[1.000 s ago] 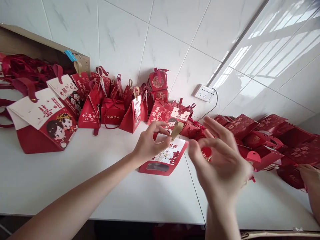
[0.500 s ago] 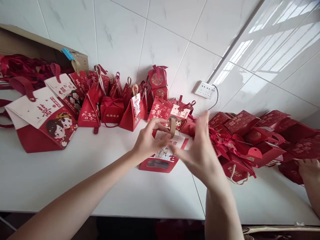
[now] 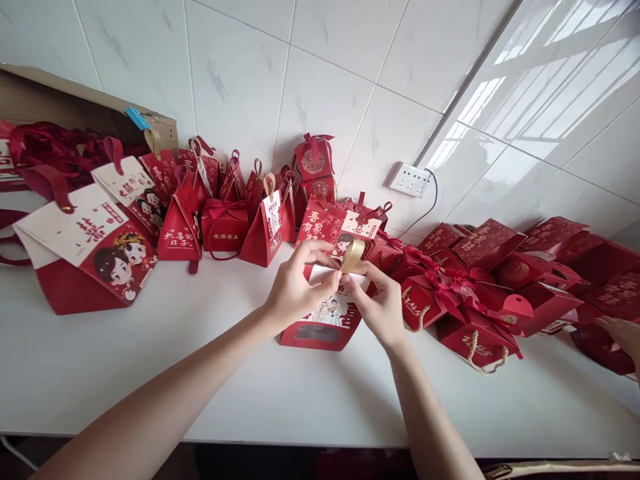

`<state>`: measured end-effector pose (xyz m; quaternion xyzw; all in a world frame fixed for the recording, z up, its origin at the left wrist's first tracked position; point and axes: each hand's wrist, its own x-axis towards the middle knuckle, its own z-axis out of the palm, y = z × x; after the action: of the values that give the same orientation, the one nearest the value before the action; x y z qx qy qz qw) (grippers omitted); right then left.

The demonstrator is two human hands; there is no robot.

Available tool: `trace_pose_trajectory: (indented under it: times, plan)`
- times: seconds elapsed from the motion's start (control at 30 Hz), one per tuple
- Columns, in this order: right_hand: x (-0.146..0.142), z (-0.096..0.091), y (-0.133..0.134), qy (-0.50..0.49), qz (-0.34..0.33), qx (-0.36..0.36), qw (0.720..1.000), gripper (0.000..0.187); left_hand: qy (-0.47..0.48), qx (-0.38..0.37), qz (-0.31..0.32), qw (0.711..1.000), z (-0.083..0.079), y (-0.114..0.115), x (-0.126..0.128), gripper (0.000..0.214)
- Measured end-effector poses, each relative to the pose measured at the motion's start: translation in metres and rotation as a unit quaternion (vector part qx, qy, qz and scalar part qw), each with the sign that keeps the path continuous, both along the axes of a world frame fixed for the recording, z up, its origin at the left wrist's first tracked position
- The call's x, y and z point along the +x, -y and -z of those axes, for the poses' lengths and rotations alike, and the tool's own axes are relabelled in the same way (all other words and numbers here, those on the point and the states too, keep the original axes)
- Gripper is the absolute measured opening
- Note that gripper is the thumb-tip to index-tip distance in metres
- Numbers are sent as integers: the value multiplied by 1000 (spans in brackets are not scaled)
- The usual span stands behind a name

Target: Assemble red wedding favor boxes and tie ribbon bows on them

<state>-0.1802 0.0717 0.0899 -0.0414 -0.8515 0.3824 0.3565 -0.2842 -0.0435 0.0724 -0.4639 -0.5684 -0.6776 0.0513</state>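
A red and white gift box (image 3: 324, 323) with a drawn couple and a dark window lies on the white table (image 3: 150, 373) at the centre. Its gold ribbon handle (image 3: 353, 255) stands up at the top. My left hand (image 3: 297, 287) is closed on the box's top edge, thumb and fingers pinching by the ribbon. My right hand (image 3: 383, 303) is closed too, its fingertips pinching the ribbon's base from the right side.
Red gift boxes and bags (image 3: 225, 213) line the tiled wall. A large red and white bag (image 3: 90, 257) lies at left, before a cardboard box (image 3: 60, 100). More red boxes (image 3: 500, 280) are heaped at right. A wall socket (image 3: 409, 180) sits behind. Another person's hand (image 3: 623, 333) shows far right.
My right hand, raised and spread open a second ago, has come down and left and closed on the gold ribbon. My left hand stayed on the box.
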Motion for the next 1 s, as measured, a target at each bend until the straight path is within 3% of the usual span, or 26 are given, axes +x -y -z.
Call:
trace_pose_trajectory:
  times: [0.1, 0.23, 0.43, 0.53, 0.57, 0.7, 0.8, 0.9, 1.0]
  plan:
    - [-4, 11, 4, -67, 21, 4, 998, 16, -11, 5, -4, 1000, -2, 1, 1, 28]
    - [-1, 11, 4, -71, -13, 25, 997, 14, -12, -5, -23, 1000, -3, 3, 2, 27]
    - [-4, 9, 4, -54, 7, 29, 998, 20, -16, 6, -50, 999, -3, 3, 2, 22]
    - [-6, 15, 6, -88, 9, 19, 996, 13, -4, 5, -35, 999, -2, 2, 1, 22]
    - [-5, 18, 6, -107, 9, 7, 994, 7, -3, 2, -23, 1000, -1, 2, -1, 23]
    - [-1, 33, 1, -117, -23, -71, 990, 44, 13, -10, 65, 998, 13, 11, -10, 45]
    - [2, 38, -3, -60, -56, -126, 989, 25, 72, -82, 109, 988, 35, 28, -17, 70]
    - [0, 38, -4, -64, -65, -234, 968, 24, 67, -177, 100, 977, 54, 45, -21, 92]
    - [-5, 37, -5, -114, -61, -349, 928, 28, 41, -233, 89, 968, 57, 49, -24, 85]
